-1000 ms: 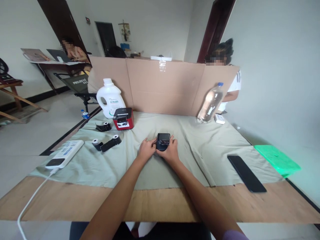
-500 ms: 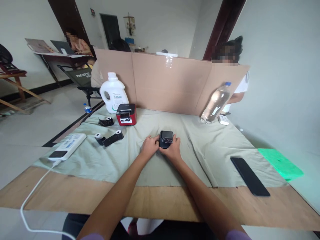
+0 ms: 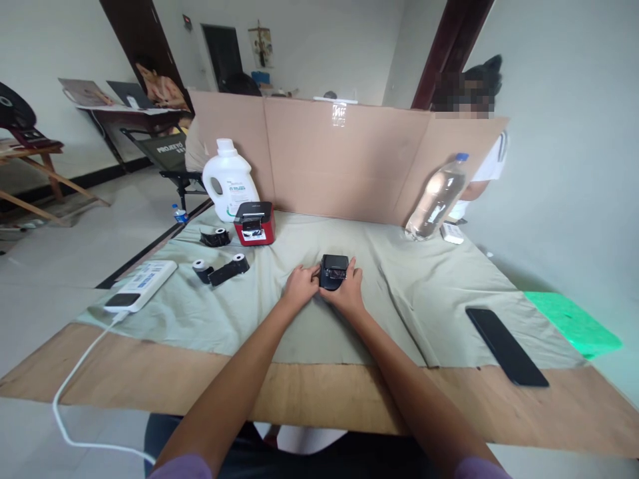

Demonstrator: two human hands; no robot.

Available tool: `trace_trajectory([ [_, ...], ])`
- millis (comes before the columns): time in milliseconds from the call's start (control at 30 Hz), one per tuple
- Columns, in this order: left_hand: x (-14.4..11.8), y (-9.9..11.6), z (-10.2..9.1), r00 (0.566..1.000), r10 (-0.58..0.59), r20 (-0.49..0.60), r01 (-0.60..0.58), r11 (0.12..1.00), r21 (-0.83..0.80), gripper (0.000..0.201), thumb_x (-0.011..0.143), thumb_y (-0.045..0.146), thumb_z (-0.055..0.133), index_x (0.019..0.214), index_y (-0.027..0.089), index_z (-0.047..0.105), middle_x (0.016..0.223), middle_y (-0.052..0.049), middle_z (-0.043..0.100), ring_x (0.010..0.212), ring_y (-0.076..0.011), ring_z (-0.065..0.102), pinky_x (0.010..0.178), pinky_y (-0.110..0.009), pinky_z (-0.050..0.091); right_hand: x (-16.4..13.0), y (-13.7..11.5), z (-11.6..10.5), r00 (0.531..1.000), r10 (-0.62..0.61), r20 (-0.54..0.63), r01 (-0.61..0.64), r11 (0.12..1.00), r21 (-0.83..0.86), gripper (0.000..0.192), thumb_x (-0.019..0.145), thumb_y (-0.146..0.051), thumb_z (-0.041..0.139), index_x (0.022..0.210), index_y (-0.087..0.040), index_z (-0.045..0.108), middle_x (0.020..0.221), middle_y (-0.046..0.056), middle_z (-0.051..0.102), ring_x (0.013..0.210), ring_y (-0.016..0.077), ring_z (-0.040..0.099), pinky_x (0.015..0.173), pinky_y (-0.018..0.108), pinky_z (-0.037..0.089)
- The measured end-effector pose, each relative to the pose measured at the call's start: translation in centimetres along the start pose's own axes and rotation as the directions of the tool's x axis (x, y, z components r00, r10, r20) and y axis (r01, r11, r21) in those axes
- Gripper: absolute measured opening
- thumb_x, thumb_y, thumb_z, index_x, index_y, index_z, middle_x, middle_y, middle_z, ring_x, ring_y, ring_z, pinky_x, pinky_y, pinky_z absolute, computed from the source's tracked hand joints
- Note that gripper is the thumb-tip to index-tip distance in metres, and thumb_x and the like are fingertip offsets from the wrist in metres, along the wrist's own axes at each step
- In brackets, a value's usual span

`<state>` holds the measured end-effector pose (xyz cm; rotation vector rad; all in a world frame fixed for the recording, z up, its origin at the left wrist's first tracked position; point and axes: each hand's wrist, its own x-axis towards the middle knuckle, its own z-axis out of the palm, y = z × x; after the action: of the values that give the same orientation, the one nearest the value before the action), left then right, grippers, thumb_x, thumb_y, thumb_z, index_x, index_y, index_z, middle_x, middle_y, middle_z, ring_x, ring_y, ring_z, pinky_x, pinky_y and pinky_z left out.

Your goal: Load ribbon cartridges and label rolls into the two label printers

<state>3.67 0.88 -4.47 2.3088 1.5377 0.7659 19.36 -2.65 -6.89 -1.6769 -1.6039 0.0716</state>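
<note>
Both my hands are on the small black device (image 3: 334, 271) sitting mid-table on the green cloth (image 3: 399, 293). Left hand (image 3: 300, 287) has its fingers curled against the device's left edge, right hand (image 3: 346, 295) wraps the right side with fingers pressed to the casing. It's resting on the cloth, not lifted.

What worries me: the cloth is loose and wrinkled, so pushing on the device could make it skate or bunch the fabric. The black phone (image 3: 506, 345) lies near the front table edge on my right, so a dragged cloth might take it over.

Readable text is thin. The folding chair (image 3: 167, 152) back says something like "PROJECT", rest unclear. The white jug (image 3: 230, 181) has a label and so does the white power bank (image 3: 140, 286), both too small to read. The red label printer (image 3: 255, 223) shows no legible brand.
</note>
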Motion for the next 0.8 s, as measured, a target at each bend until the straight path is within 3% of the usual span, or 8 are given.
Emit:
trace_trajectory([
  [100,-0.1,0.0,-0.1,0.999,-0.034,-0.024,0.032,0.996,-0.088,0.053,0.082,0.007,0.049,0.128,0.02,0.07,0.125,-0.006,0.072,0.117,-0.0236,0.068,0.118,-0.039,0.04,0.0,0.0,-0.1,1.0,-0.001,0.002,0.001,1.0,-0.001,0.136,0.058,-0.062,0.08,0.157,-0.003,0.009,0.113,0.016,0.046,0.11,0.0381,0.05,0.098,0.053,0.044],
  [167,-0.1,-0.2,0.1,0.996,-0.077,-0.032,0.067,0.969,-0.238,0.053,0.081,0.006,0.049,0.127,0.02,0.07,0.125,-0.005,0.072,0.117,-0.0213,0.068,0.113,-0.037,0.047,0.0,-0.1,-0.3,1.0,-0.008,-0.003,0.008,1.0,-0.007,0.136,0.058,-0.061,0.081,0.157,-0.003,0.008,0.113,0.016,0.047,0.109,0.0381,0.051,0.097,0.053,0.044],
  [267,0.0,-0.9,0.5,0.991,-0.131,-0.033,0.099,0.87,-0.483,0.049,0.083,0.007,0.048,0.126,0.017,0.07,0.123,-0.004,0.073,0.118,-0.0178,0.068,0.111,-0.035,0.049,-0.2,-0.4,-0.7,1.0,-0.016,-0.012,0.016,1.0,-0.022,0.134,0.06,-0.061,0.081,0.158,-0.004,0.007,0.113,0.016,0.05,0.107,0.0373,0.052,0.096,0.052,0.045],
  [367,0.1,-1.5,0.9,0.989,-0.141,-0.036,0.091,0.795,-0.6,0.05,0.085,0.007,0.048,0.131,0.014,0.066,0.123,-0.006,0.073,0.121,-0.018,0.066,0.113,-0.037,0.048,-0.3,-0.6,-1.1,1.0,-0.019,-0.021,0.018,0.999,-0.034,0.132,0.063,-0.061,0.079,0.159,-0.007,0.007,0.114,0.017,0.051,0.107,0.0369,0.053,0.096,0.052,0.046],
  [467,0.2,-1.8,1.1,0.993,-0.097,-0.068,0.036,0.793,-0.609,0.057,0.083,0.005,0.047,0.138,0.015,0.06,0.133,-0.007,0.067,0.129,-0.0179,0.061,0.117,-0.036,0.043,-0.4,-0.7,-1.2,1.0,-0.021,-0.018,0.02,0.999,-0.035,0.13,0.064,-0.062,0.078,0.158,-0.006,0.007,0.116,0.019,0.052,0.109,0.0377,0.053,0.096,0.052,0.046],
  [600,0.1,-1.8,1.2,0.996,0.041,-0.084,-0.077,0.866,-0.494,0.063,0.082,0.007,0.048,0.144,0.019,0.055,0.147,-0.005,0.057,0.138,-0.018,0.052,0.122,-0.036,0.035,-0.3,-0.5,-0.9,1.0,-0.002,-0.001,0.002,0.999,-0.036,0.13,0.063,-0.063,0.078,0.155,0.002,0.014,0.119,0.023,0.051,0.113,0.0402,0.051,0.1,0.053,0.044],
  [800,0.3,-1.6,1.3,0.996,0.082,-0.029,-0.087,0.896,-0.435,0.063,0.092,0.018,0.044,0.155,0.022,0.039,0.159,-0.005,0.043,0.147,-0.0189,0.038,0.125,-0.04,0.027,-0.1,-0.3,-0.7,1.0,0.005,0.007,-0.005,0.999,-0.032,0.129,0.061,-0.061,0.08,0.153,0.004,0.017,0.117,0.023,0.052,0.113,0.0399,0.051,0.1,0.053,0.044],
])
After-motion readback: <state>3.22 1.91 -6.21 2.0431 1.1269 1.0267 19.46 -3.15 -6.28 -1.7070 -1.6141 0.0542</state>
